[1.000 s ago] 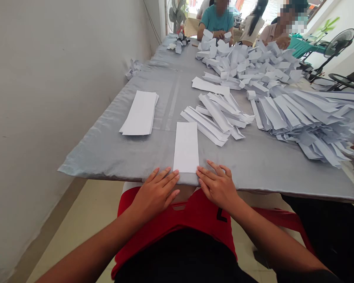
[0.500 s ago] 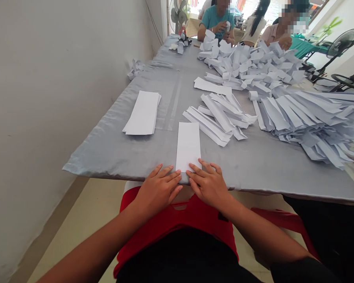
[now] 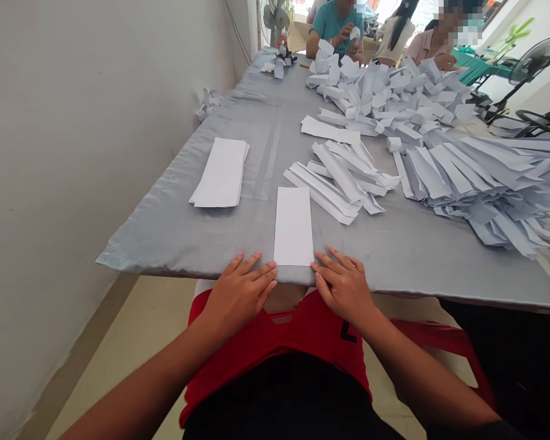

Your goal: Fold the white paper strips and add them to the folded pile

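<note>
A white rectangular sheet of paper (image 3: 293, 226) lies flat near the table's front edge, its short side towards me. My left hand (image 3: 244, 284) rests at its lower left corner, fingers spread, fingertips at the paper's edge. At the lower right corner lies my right hand (image 3: 343, 281), also open, with its fingertips by the edge. Neither hand grips anything. Further left on the table is a stack of similar white sheets (image 3: 220, 174). Just beyond the paper to the right, several folded paper strips (image 3: 330, 189) lie loosely across one another.
A grey cloth covers the table (image 3: 165, 244). A wide fan of folded strips (image 3: 467, 177) lies at the right, with a large heap of folded papers (image 3: 385, 91) behind it. A wall (image 3: 96, 122) borders the left side. Other people sit at the far end.
My right hand has slid right, off the paper's lower edge to its right corner. My left hand has shifted slightly left. The paper has stayed about where it was.
</note>
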### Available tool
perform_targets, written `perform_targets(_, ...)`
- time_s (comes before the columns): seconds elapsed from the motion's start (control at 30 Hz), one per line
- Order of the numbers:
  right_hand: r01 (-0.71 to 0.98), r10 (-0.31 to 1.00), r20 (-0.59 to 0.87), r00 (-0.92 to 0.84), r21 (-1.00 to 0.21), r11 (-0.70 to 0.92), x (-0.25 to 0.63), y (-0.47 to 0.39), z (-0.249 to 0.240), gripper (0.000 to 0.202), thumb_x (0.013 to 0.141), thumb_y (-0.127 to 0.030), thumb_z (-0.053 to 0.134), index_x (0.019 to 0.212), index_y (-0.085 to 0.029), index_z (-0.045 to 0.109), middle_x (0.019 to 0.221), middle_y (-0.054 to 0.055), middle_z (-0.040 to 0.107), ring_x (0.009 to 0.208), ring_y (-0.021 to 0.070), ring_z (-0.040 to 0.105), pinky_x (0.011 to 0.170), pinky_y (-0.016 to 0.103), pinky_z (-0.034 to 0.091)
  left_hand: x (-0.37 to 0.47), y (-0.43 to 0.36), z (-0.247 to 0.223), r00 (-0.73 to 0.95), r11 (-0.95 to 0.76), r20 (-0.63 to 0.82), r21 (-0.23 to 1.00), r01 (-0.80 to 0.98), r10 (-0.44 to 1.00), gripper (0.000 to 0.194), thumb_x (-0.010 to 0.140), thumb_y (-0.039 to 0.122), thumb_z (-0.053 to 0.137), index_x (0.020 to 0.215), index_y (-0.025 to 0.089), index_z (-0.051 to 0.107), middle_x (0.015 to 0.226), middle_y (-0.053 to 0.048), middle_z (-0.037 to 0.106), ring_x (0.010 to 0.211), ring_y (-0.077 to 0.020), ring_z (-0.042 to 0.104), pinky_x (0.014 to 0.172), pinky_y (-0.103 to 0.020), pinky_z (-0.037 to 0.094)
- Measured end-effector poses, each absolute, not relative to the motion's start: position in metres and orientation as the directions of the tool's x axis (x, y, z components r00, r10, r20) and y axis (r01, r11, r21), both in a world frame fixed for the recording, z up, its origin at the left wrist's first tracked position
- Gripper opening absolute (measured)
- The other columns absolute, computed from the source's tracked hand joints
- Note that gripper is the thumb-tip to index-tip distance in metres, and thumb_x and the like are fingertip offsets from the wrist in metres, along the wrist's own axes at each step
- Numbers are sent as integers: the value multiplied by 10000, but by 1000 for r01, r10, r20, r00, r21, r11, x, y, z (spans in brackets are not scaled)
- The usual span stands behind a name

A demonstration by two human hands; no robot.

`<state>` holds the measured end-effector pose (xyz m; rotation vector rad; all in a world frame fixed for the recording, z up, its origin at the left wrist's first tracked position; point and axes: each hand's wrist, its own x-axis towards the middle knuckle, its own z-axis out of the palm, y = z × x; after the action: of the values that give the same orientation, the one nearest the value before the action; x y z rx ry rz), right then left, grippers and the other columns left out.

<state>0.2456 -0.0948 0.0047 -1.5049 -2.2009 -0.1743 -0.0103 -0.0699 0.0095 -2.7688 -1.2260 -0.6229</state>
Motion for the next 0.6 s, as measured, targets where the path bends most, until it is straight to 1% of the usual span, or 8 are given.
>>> perform_targets(0.07, 911, 857, 439, -269, -172, 375, 242, -91, 4, 239, 976, -232, 523, 1010, -268, 757, 1263, 26, 725, 1271, 266, 599, 976, 431, 392, -9, -69, 11, 623, -698, 384, 84, 711, 681, 313, 1015, 252, 465, 1131, 261, 756, 1202, -5, 748, 1179, -285, 674, 1044, -518, 504)
perform_targets(0.13, 920, 877, 417, -237, -193, 340, 238, -83, 2, 238, 964, -282, 546, 1104, -252, 736, 1320, 66, 692, 1278, 285, 586, 984, 444, 408, -7, -68, 13, 639, -708, 382, 61, 703, 668, 315, 1015, 242, 461, 1108, 243, 762, 1182, -16, 756, 1151, -282, 687, 1043, -519, 504)
perform_targets(0.2, 930, 899, 383, -214, -203, 308, 235, -74, 0, 338, 948, -349, 575, 1243, -222, 679, 1388, 120, 639, 1298, 314, 563, 990, 471, 420, -6, -66, 14, 647, -710, 370, 54, 702, 667, 311, 1012, 236, 466, 1098, 238, 765, 1168, -27, 761, 1151, -280, 686, 1057, -519, 493)
perform_targets(0.27, 931, 915, 341, -216, -211, 299, 234, -64, -1, 404, 929, -387, 604, 1283, -196, 647, 1419, 157, 606, 1316, 341, 542, 984, 499, 429, -7, -63, 16, 661, -717, 347, 49, 696, 666, 306, 1009, 242, 472, 1110, 236, 760, 1160, -35, 765, 1153, -276, 683, 1062, -513, 487)
perform_targets(0.37, 914, 929, 288, -234, -260, 311, 233, -57, 0, 277, 901, -375, 651, 1123, -213, 683, 1417, 151, 610, 1315, 360, 535, 962, 520, 440, -10, -60, 19, 692, -739, 332, 22, 674, 641, 306, 1016, 286, 469, 1119, 232, 752, 1128, -33, 777, 1145, -276, 682, 1043, -498, 496)
perform_targets(0.47, 882, 924, 295, -246, -328, 339, 229, -58, 5, 122, 878, -328, 684, 949, -233, 655, 1370, 117, 646, 1285, 345, 547, 949, 502, 439, -8, -60, 23, 651, -722, 418, 19, 691, 634, 290, 1014, 291, 478, 1123, 230, 740, 1162, -41, 767, 1149, -267, 675, 1030, -466, 499)
perform_targets(0.53, 847, 911, 313, -267, -375, 377, 223, -62, 9, 82, 874, -276, 690, 875, -233, 620, 1227, 94, 713, 1175, 307, 600, 904, 445, 446, -2, -62, 25, 601, -695, 488, 18, 719, 634, 291, 996, 295, 522, 1219, 225, 695, 1293, -74, 709, 1200, -275, 642, 1031, -451, 492)
perform_targets(0.6, 796, 891, 324, -317, -420, 436, 216, -66, 13, 106, 881, -228, 673, 818, -226, 588, 971, 61, 739, 948, 241, 639, 803, 364, 447, 5, -64, 26, 589, -691, 521, 0, 723, 617, 378, 975, 312, 568, 1336, 211, 616, 1408, -111, 628, 1272, -298, 588, 1044, -451, 473)
